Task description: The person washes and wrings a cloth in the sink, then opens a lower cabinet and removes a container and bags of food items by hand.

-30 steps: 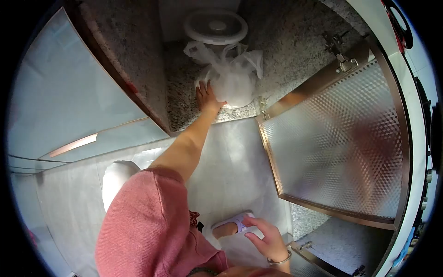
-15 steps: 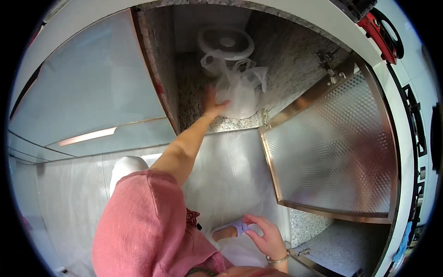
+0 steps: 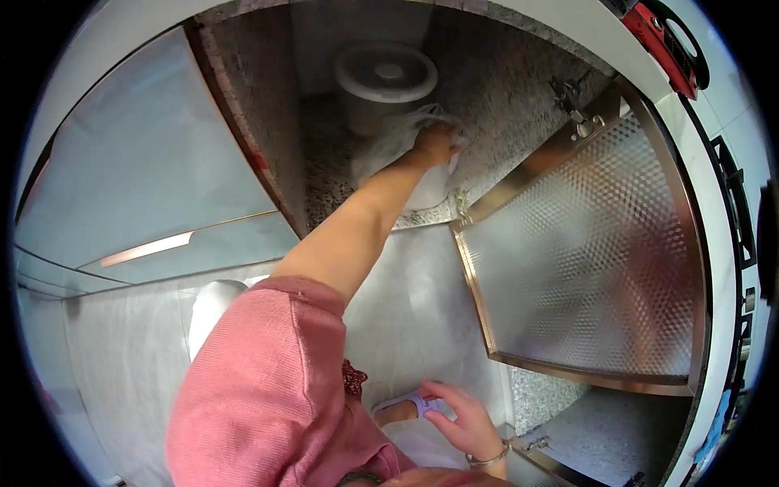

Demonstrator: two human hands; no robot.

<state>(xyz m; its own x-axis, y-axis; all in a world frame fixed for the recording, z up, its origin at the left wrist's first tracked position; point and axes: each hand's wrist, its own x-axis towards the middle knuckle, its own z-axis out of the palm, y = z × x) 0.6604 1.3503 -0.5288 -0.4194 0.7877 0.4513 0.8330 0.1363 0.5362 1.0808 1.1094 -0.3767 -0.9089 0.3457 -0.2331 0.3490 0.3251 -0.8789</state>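
Standing in the open cabinet (image 3: 507, 101), in front of the lidded bucket (image 3: 377, 88), the plastic bag (image 3: 428, 190) is touched at its top by the nearer left hand (image 3: 435, 145), whose grip cannot be told; the right hand (image 3: 469, 425) is held open, well apart.

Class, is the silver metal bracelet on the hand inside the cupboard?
No, the bracelet circles the wrist of the right hand, not the left hand.
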